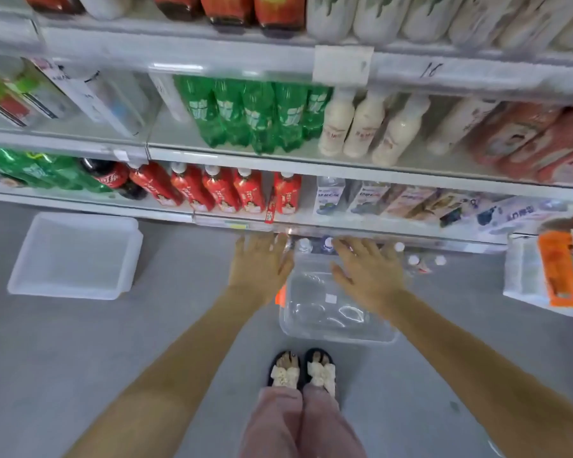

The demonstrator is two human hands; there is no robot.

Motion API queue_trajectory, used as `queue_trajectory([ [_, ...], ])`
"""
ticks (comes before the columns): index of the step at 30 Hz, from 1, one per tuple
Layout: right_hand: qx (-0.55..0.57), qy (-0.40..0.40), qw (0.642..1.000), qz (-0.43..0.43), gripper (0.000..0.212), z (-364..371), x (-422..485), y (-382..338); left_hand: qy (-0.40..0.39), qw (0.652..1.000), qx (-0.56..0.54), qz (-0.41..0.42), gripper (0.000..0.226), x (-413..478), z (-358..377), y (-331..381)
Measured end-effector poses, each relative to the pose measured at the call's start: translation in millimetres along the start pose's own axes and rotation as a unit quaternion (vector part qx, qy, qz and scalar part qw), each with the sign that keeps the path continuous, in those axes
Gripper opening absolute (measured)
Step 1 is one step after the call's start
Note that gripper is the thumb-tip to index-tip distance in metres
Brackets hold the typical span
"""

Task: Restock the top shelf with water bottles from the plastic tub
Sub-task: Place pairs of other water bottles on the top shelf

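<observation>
Neither grip has hold of anything: the left hand and right hand are both spread flat, fingers apart, reaching down over the clear plastic tub on the floor. The person's sandalled feet stand just behind it. The tub looks bare along its near part; what it holds further in is hard to tell through the glare. Just beyond it, white-capped water bottles stand along the foot of the shelving. An empty white tub sits on the floor to the left. Above, the shelves carry red bottles, then green bottles beside white bottles.
</observation>
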State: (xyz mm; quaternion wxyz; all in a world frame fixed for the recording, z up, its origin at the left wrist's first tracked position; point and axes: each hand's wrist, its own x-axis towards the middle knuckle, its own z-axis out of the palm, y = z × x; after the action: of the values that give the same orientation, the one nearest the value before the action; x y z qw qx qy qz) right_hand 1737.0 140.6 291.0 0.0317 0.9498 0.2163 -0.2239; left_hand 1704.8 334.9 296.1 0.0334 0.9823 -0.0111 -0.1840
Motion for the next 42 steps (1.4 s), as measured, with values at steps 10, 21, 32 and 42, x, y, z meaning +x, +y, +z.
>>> queue_trajectory([
  [10, -0.018, -0.084, 0.995, -0.056, 0.083, 152.7, 77.3, -20.3, -0.082, 0.996, 0.023, 0.002, 0.079, 52.4, 141.8, -48.1],
  [21, -0.027, 0.053, 0.991, -0.118, 0.055, 286.1, 215.9, -27.9, -0.016, 0.998, 0.055, 0.036, 0.054, 135.2, 315.6, -95.4],
  [32, 0.264, 0.141, 0.948, -0.11, 0.061, 335.5, 327.8, -37.3, 0.07, 0.979, -0.156, -0.113, 0.093, 218.5, 387.2, -101.2],
  [42, 0.316, -0.028, 0.946, -0.062, 0.053, 346.7, 392.2, -36.3, 0.015, 0.89, -0.42, -0.178, 0.063, 264.6, 440.5, -119.9],
])
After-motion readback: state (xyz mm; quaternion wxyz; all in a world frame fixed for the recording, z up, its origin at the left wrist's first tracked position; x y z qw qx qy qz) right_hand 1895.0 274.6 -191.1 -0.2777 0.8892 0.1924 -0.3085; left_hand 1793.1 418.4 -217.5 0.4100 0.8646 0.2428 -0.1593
